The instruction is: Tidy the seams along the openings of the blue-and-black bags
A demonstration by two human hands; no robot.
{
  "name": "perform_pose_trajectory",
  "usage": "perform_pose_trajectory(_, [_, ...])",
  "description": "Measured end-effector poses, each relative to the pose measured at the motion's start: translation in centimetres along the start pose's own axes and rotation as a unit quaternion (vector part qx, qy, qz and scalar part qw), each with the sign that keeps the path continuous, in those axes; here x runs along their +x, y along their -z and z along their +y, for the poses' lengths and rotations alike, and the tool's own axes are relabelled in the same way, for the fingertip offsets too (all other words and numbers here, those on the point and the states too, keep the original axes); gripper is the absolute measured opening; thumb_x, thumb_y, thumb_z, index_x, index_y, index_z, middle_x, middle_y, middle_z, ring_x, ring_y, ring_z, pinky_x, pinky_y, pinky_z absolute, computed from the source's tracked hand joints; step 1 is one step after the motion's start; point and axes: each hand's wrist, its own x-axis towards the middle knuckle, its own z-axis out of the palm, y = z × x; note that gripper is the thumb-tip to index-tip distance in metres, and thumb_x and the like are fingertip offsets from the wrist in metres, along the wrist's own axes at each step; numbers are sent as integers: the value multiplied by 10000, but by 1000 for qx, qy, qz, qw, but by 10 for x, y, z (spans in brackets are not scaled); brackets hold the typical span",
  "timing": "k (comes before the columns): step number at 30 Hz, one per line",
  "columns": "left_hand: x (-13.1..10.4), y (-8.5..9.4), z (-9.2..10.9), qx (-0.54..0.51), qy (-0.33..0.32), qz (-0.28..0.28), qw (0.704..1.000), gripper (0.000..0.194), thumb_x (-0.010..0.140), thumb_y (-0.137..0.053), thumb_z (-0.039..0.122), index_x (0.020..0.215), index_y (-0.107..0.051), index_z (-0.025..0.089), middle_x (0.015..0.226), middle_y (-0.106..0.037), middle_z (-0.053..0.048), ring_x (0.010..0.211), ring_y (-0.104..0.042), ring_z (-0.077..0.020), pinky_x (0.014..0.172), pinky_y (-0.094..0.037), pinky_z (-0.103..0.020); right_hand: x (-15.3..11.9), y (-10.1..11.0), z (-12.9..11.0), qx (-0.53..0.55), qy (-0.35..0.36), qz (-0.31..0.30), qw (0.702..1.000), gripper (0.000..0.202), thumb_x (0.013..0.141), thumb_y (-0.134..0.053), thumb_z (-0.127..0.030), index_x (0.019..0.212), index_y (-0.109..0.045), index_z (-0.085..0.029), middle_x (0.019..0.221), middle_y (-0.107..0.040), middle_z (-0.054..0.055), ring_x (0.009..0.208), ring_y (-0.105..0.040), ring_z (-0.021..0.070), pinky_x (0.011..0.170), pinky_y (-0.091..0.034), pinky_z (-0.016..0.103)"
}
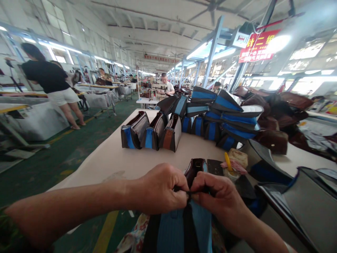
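Note:
Near the table's front edge, a blue and black bag piece [171,232] lies below my hands, its dark brown opening [196,168] showing just beyond them. My left hand [164,189] is closed, thumb and fingers pinching the black edge of the piece. Close against it, my right hand [217,195] pinches the same edge from the right. The fingertips of both hands nearly meet there, and the exact bit of material between them is small and dark.
Three bag pieces [149,137] stand in a row on the pale table [105,154]. Blue and grey pieces [210,116] are piled behind. At the right are a yellow-handled tool [228,161], a pink cloth [238,167] and grey panels [310,203]. A person [47,77] stands far left.

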Motion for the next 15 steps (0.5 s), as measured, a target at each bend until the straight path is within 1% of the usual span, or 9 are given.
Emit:
perform_pose_trajectory(2, [-2, 3, 1, -17, 22, -19, 999, 141, 756, -574, 176, 722, -705, 134, 615, -515, 36, 592, -470, -91, 540, -317, -224, -3, 2, 0, -56, 89, -10, 994, 129, 884, -596, -85, 877, -664, -194, 809, -606, -14, 738, -539, 112, 658, -396, 246])
perform_pose_trajectory(4, [-2, 10, 1, -69, 62, -65, 994, 211, 821, -606, 300, 755, -714, 131, 593, -464, 40, 565, -424, -95, 512, -301, -230, -6, 5, 0, -118, 176, -36, 977, 190, 914, -541, -50, 968, -659, -189, 856, -599, 11, 779, -536, 128, 679, -399, 268])
perform_pose_trajectory(6, [-1, 16, 1, -117, 93, -102, 984, 378, 890, -561, 449, 729, -686, 131, 565, -384, 48, 527, -348, -94, 476, -264, -240, -9, 9, 2, -186, 231, -60, 953, 262, 909, -509, -10, 1061, -640, -179, 875, -588, 32, 788, -503, 146, 672, -382, 291])
perform_pose_trajectory(8, [0, 19, -1, -134, 98, -124, 978, 447, 922, -518, 500, 696, -648, 137, 564, -349, 52, 517, -316, -93, 467, -248, -241, -12, 12, 3, -255, 264, -76, 927, 322, 892, -493, 19, 1126, -612, -167, 894, -586, 53, 793, -470, 165, 670, -371, 311])
perform_pose_trajectory(10, [1, 19, -3, -122, 72, -145, 979, 393, 909, -561, 465, 700, -640, 142, 586, -387, 49, 545, -356, -94, 493, -281, -228, -17, 14, 4, -299, 273, -94, 910, 349, 888, -473, 24, 1160, -593, -159, 933, -593, 79, 823, -467, 188, 690, -386, 333])
perform_pose_trajectory(11, [1, 17, -4, -112, 54, -151, 981, 347, 900, -586, 430, 718, -649, 142, 607, -426, 45, 571, -393, -96, 518, -309, -220, -19, 15, 4, -296, 266, -105, 911, 340, 895, -474, 7, 1167, -591, -159, 956, -598, 88, 842, -478, 198, 706, -400, 344])
perform_pose_trajectory(12, [1, 15, -4, -99, 36, -151, 983, 301, 895, -599, 392, 744, -664, 140, 635, -473, 39, 602, -435, -100, 549, -337, -215, -21, 16, 3, -271, 248, -114, 923, 316, 909, -477, -24, 1166, -595, -165, 983, -606, 92, 867, -500, 207, 727, -416, 353])
perform_pose_trajectory(13, [0, 13, -3, -84, 19, -142, 986, 265, 896, -600, 357, 770, -678, 137, 663, -515, 30, 632, -473, -105, 579, -361, -212, -22, 17, 2, -229, 218, -115, 942, 288, 935, -473, -62, 1163, -602, -182, 1006, -617, 85, 892, -527, 208, 748, -432, 353])
perform_pose_trajectory(15, [-1, 9, -1, -54, -16, -113, 992, 223, 903, -585, 292, 794, -693, 130, 695, -564, 14, 668, -522, -112, 625, -390, -211, -21, 19, -1, -128, 139, -78, 979, 259, 1006, -437, -155, 1197, -596, -231, 1027, -642, 51, 929, -578, 187, 789, -453, 330])
